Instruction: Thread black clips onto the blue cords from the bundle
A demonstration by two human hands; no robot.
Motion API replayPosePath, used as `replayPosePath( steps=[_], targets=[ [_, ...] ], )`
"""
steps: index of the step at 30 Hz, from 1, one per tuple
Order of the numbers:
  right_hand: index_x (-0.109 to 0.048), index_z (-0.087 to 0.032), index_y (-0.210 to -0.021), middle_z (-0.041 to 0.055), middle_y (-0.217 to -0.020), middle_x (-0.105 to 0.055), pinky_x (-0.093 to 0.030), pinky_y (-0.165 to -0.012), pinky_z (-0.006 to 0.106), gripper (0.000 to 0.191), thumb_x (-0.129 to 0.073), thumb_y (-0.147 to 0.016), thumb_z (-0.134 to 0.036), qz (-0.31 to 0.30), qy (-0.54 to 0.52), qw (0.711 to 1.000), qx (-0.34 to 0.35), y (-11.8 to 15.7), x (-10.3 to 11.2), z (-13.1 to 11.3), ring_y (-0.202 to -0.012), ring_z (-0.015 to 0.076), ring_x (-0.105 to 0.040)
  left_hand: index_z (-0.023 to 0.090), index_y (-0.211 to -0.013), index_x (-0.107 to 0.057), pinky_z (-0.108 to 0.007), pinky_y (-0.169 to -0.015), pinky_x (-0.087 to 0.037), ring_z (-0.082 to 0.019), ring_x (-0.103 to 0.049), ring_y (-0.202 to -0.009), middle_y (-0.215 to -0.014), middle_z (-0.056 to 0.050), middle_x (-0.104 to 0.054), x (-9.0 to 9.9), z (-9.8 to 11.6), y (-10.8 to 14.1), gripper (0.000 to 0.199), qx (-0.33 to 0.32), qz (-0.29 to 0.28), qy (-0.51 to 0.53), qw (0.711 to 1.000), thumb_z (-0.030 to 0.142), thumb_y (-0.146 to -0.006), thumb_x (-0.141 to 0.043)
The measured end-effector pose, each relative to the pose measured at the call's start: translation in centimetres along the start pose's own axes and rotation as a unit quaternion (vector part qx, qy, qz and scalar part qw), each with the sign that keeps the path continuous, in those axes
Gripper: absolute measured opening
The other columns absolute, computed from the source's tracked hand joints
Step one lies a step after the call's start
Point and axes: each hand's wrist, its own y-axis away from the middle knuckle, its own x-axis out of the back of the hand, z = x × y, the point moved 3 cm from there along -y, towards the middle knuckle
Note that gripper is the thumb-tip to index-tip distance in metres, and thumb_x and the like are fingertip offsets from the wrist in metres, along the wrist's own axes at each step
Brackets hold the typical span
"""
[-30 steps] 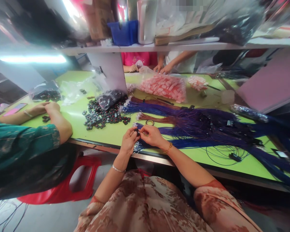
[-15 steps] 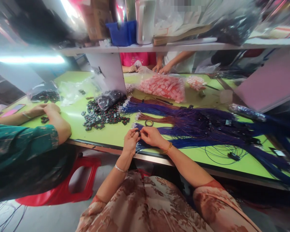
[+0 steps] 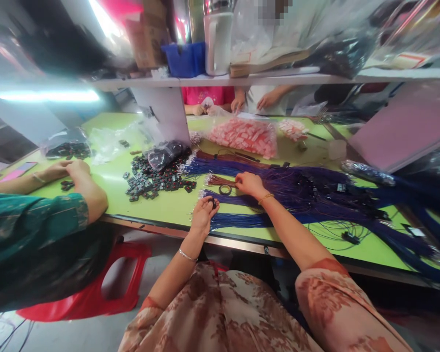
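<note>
My left hand (image 3: 203, 215) is closed around a small black plastic connector housing (image 3: 212, 202) near the table's front edge. Farther right, my right hand (image 3: 251, 185) pinches at the bundle of brown wires (image 3: 225, 181), thumb and fingertips together; how many wires are between them is hidden. Just left of that hand a dark tape ring (image 3: 225, 189) lies beside the brown bundle. Blue wires (image 3: 242, 221) with bare metal terminals at their left ends run across the table below my right hand.
Loose black housings (image 3: 150, 181) are heaped on the green table (image 3: 112, 195) to the left. Behind the wires sits a bag of pink parts (image 3: 242, 137). A co-worker's arm (image 3: 81, 181) rests at left. Above runs a shelf (image 3: 212, 81) with a blue bin (image 3: 185, 59).
My right hand has left my left hand and moved right and away to the brown wires. My left hand stays near its place with the housing.
</note>
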Motion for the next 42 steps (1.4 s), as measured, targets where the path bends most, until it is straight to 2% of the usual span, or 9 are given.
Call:
replayPosePath(
  steps=[2,5,11,18,22,26,30,36,42],
  targets=[
    [-0.070,-0.022,-0.097,0.0091,-0.102,-0.066,-0.040,-0.074,0.026,0.023,-0.052,-0.084,-0.030,-0.027,0.030,0.999,0.001,-0.3,-0.7,0.6,-0.089,0.0199,-0.060,0.015,-0.090,-0.059,-0.042,-0.095,-0.047,-0.015,-0.066,-0.083,-0.085,-0.004,-0.066,0.2,-0.4,-0.2,0.026,0.010,0.001,-0.002,1.000,0.019,-0.069,-0.073],
    [-0.068,-0.020,-0.096,0.0102,-0.102,-0.065,-0.040,-0.072,0.026,0.025,-0.045,-0.088,-0.025,-0.024,0.047,0.998,0.034,-0.3,-1.3,0.4,-0.090,0.0200,-0.061,0.014,-0.091,-0.059,-0.042,-0.094,-0.048,-0.015,-0.066,-0.082,-0.085,-0.005,-0.067,0.4,-0.6,-0.4,0.027,0.015,-0.001,-0.005,1.000,0.019,-0.068,-0.073],
    [-0.062,-0.012,-0.102,0.0175,-0.103,-0.064,-0.039,-0.076,0.029,0.022,-0.047,-0.085,-0.015,-0.033,0.101,0.989,0.101,-0.2,-0.9,-0.2,-0.094,0.0243,-0.060,0.015,-0.092,-0.059,-0.042,-0.094,-0.048,-0.015,-0.066,-0.083,-0.086,-0.005,-0.067,0.7,-0.6,-0.5,0.029,0.015,-0.005,-0.007,1.000,0.021,-0.068,-0.074],
    [-0.061,-0.014,-0.102,0.0099,-0.091,-0.069,-0.038,-0.069,0.026,0.025,-0.041,-0.090,-0.022,0.029,0.001,0.998,0.062,-0.6,0.2,-0.5,-0.079,0.0185,-0.062,0.015,-0.092,-0.059,-0.040,-0.093,-0.048,-0.015,-0.067,-0.083,-0.086,-0.005,-0.068,0.5,-0.5,-0.2,0.028,0.017,-0.006,-0.013,1.000,0.020,-0.069,-0.073],
    [-0.066,-0.015,-0.096,0.0102,-0.092,-0.070,-0.039,-0.068,0.024,0.023,-0.049,-0.083,-0.024,0.021,0.007,0.997,0.070,-1.8,0.6,-1.9,-0.082,0.0185,-0.063,0.015,-0.092,-0.059,-0.040,-0.094,-0.048,-0.014,-0.066,-0.082,-0.086,-0.005,-0.067,0.5,-0.6,-0.2,0.026,0.012,-0.002,-0.019,1.000,0.020,-0.070,-0.073],
    [-0.070,-0.014,-0.088,0.0123,-0.090,-0.071,-0.040,-0.068,0.024,0.024,-0.052,-0.078,-0.026,-0.013,0.022,1.000,-0.005,-3.0,2.2,-1.1,-0.082,0.0195,-0.063,0.015,-0.091,-0.059,-0.041,-0.093,-0.048,-0.014,-0.066,-0.082,-0.086,-0.005,-0.067,0.6,-0.6,-0.1,0.027,0.013,-0.002,-0.016,1.000,0.020,-0.069,-0.074],
    [-0.071,-0.012,-0.084,0.0143,-0.087,-0.070,-0.039,-0.067,0.026,0.025,-0.054,-0.074,-0.028,0.022,0.018,0.998,-0.063,-3.0,4.3,0.2,-0.081,0.0213,-0.063,0.015,-0.091,-0.059,-0.041,-0.094,-0.048,-0.014,-0.066,-0.081,-0.085,-0.005,-0.067,0.6,-0.5,0.0,0.027,0.011,0.001,-0.015,1.000,0.020,-0.069,-0.074],
    [-0.067,-0.015,-0.079,0.0053,-0.077,-0.068,-0.036,-0.063,0.023,0.018,-0.052,-0.075,-0.024,0.107,-0.119,0.985,0.057,-1.4,4.9,-2.9,-0.069,0.0142,-0.056,0.015,-0.094,-0.059,-0.041,-0.095,-0.046,-0.015,-0.066,-0.086,-0.087,-0.005,-0.067,-0.4,-0.5,0.2,0.028,-0.007,-0.014,-0.009,1.000,0.021,-0.070,-0.073],
    [-0.061,-0.015,-0.074,-0.0022,-0.065,-0.060,-0.030,-0.056,0.021,0.013,-0.050,-0.077,-0.022,0.072,-0.253,0.942,0.209,1.1,3.8,-7.1,-0.057,0.0092,-0.047,0.015,-0.094,-0.059,-0.042,-0.096,-0.045,-0.015,-0.065,-0.086,-0.087,-0.004,-0.065,-0.3,-1.1,-0.3,0.028,-0.004,-0.014,0.007,1.000,0.021,-0.070,-0.073]
  ],
)
